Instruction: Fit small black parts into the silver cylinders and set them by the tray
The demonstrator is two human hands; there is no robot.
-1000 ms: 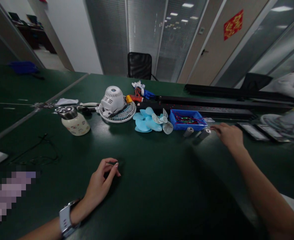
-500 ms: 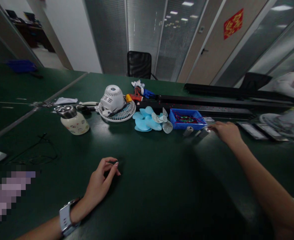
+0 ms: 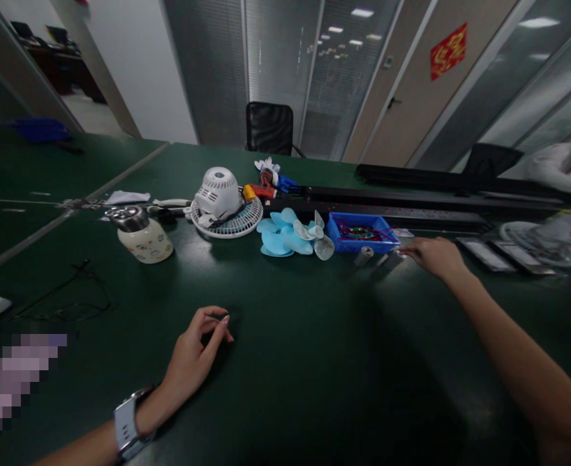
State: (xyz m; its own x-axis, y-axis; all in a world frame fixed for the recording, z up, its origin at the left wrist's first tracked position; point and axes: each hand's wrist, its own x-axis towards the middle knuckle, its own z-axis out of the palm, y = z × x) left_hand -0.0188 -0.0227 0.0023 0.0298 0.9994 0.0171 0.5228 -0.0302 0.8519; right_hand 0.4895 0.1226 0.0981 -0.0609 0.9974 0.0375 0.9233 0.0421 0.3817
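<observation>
My left hand (image 3: 193, 353) rests on the green table with loosely curled fingers, a gap between thumb and forefinger, and nothing held. On the right, my right hand (image 3: 435, 257) reaches out, its fingertips pinched together at the upper end of a small silver metal cylinder (image 3: 394, 260). The fingers partly cover that cylinder. A similar metal cylinder (image 3: 364, 256) stands just left of it. Behind both is a blue bin (image 3: 348, 246) containing red and dark wires and green parts. Light-blue fan blades (image 3: 278, 241) and a clear grey fan blade (image 3: 323, 248) lie left of the bin.
A white fan housing (image 3: 218, 194) sits on its grille, with a red drill (image 3: 266, 184) behind. A cream flask (image 3: 147, 243) stands left. Long black rails (image 3: 411, 200) span the back right. Flat framed pieces (image 3: 486, 254) lie beyond my right hand. Another person's sleeve (image 3: 557, 168) shows far right.
The whole view has shifted slightly. My right hand keeps its place at the metal cylinder, and my left hand stays still on the table.
</observation>
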